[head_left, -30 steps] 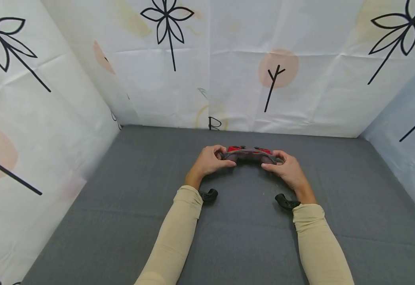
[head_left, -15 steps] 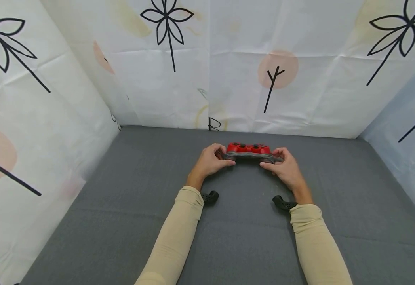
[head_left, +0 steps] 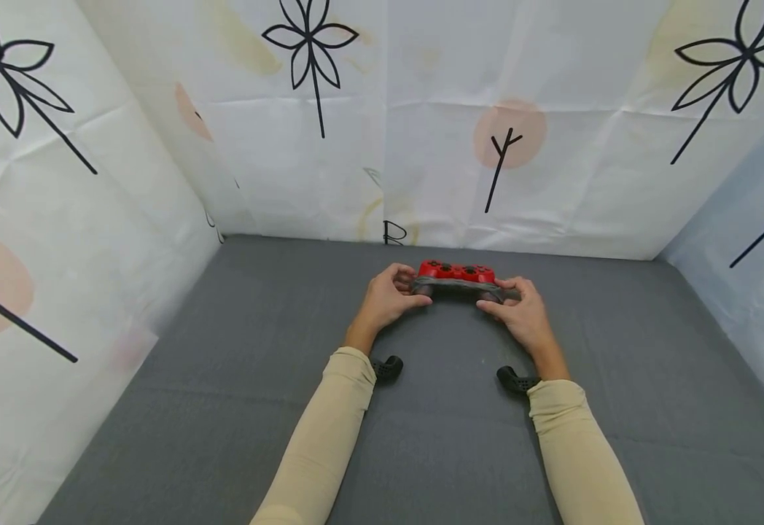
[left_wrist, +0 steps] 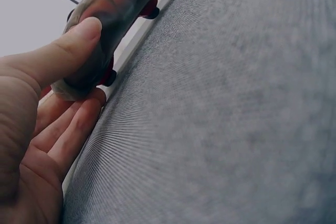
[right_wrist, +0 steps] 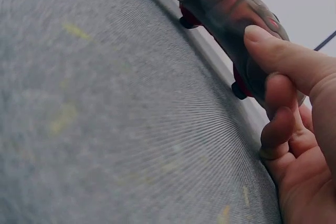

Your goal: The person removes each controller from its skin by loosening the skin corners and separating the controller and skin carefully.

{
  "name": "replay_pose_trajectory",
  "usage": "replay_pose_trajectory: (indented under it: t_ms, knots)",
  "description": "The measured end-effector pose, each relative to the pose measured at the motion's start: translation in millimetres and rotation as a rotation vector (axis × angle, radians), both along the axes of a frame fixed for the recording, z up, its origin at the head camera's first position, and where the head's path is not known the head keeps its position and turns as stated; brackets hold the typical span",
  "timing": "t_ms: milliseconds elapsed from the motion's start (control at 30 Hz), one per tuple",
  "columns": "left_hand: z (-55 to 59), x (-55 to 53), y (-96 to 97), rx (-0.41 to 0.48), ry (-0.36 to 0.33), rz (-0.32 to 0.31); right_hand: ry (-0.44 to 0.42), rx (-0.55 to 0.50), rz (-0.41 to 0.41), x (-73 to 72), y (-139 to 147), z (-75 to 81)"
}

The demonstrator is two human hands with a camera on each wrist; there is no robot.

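Note:
A red game controller [head_left: 456,272] with dark buttons shows its face in the head view, far back over the table. Below and around its near side runs a greyish see-through plastic cover [head_left: 455,284], with red showing through it in both wrist views. My left hand [head_left: 385,297] pinches the left end, thumb on the near side and fingers behind. At the other end my right hand [head_left: 520,310] does likewise, its thumb [right_wrist: 278,51] pressed on the plastic. Two black thumbsticks [left_wrist: 151,12] stick out on the far side. Whether the controller touches the table cannot be told.
Grey cloth covers the table [head_left: 447,452]. White patterned fabric walls [head_left: 421,146] stand behind it and at both sides. Black curved wrist mounts [head_left: 387,368] stick inward from both forearms.
The controller has tilted so that its red face, mostly hidden behind the plastic a second ago, shows plainly. My right hand has shifted slightly left; both hands keep their hold.

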State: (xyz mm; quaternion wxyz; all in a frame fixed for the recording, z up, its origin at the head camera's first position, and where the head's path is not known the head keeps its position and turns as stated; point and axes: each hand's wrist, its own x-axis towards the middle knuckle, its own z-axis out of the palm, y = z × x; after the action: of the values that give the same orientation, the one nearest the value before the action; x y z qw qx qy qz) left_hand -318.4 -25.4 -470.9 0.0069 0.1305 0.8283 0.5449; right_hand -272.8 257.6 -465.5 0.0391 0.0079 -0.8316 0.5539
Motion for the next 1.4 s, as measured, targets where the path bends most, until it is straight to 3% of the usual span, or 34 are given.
replay_pose_trajectory:
  t_ms: [333, 500, 633, 867, 1100, 1400]
  knots:
    - [-2.5, 0.3, 0.4, -0.031, -0.055, -0.032, -0.013, -0.005, -0.002, 1.7, -1.5, -0.5]
    - [-2.3, -0.8, 2.8, -0.040, -0.041, -0.024, -0.063, 0.074, 0.009, 0.5, -3.4, 2.3]
    - [-2.2, -0.3, 4.7, -0.081, -0.004, 0.000, -0.055, 0.124, 0.012, 0.5, -7.2, 2.8]
    - [-0.7, 1.8, 4.0, -0.117, 0.054, 0.026, -0.027, 0.095, 0.011, 1.9, -8.5, 0.9]
    - [-0.8, 0.5, 3.5, -0.038, 0.013, 0.045, 0.038, 0.054, -0.026, 2.3, -8.5, -0.1]
    - [1.1, 2.0, 3.4, 0.028, -0.062, 0.102, -0.001, 0.005, -0.035, 1.0, -4.9, 0.2]
